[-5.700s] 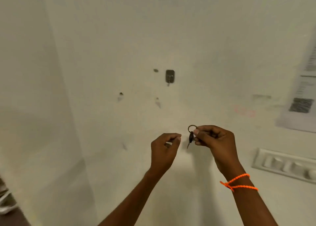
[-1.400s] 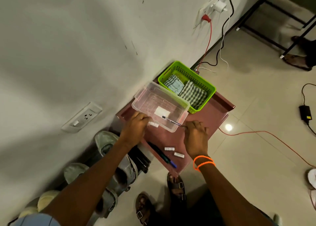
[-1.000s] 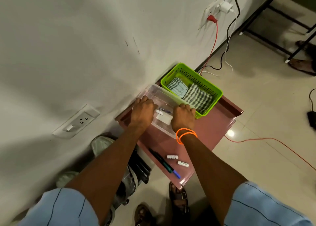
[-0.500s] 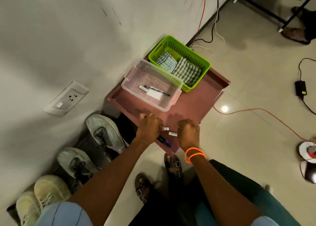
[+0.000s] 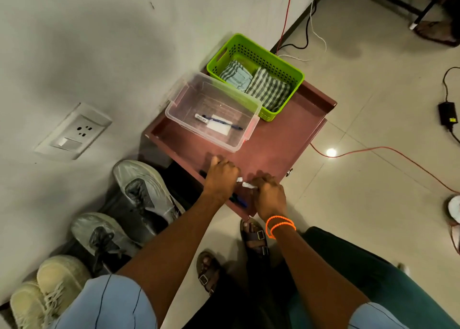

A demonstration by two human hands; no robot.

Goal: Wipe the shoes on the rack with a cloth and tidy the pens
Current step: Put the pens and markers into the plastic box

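A reddish-brown desk (image 5: 278,142) was seen against the wall, with one clear plastic box (image 5: 250,129) and one green basket (image 5: 296,76) set side by side on its top, touching or nearly so. Two folded checked cloths (image 5: 258,84) were held in the basket. In the box, one pen (image 5: 224,122) and one small white piece (image 5: 201,118) were laid on the bottom beside a white label.

Four shoes were counted to the left of the desk along the wall: two grey ones (image 5: 142,191) nearer the desk and two cream ones (image 5: 47,286) farther off.

Both hands were lowered to the near edge of the desk. The left hand (image 5: 220,179) was curled over a dark pen (image 5: 237,200), of which only a blue end could be seen behind the hand; whether its fingers were closed round the pen could not be told. A small white piece (image 5: 249,184) was pinched by the fingers of the right hand (image 5: 270,195), and a second white piece (image 5: 239,179) was seen between the two hands. Two orange bands (image 5: 280,225) were worn on the right wrist.
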